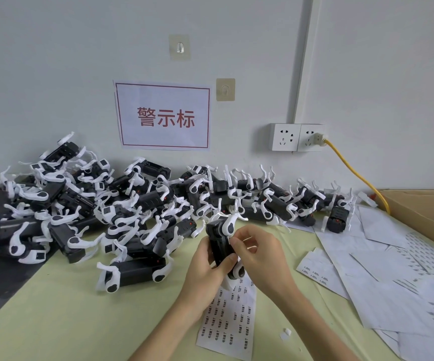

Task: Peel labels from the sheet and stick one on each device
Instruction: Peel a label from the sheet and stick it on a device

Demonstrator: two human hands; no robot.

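Nearest the bench's front edge lies the white label sheet printed with small dark labels, flat under both forearms. Above it the left hand grips a black rectangular plastic device with white curved arms, fingers curled round its body. The right hand pinches at the device's upper side (presumably a label, too small to confirm). Judged light and rigid, with slender arms probably fragile; hold the body. A pile of like devices crowds the back edge.
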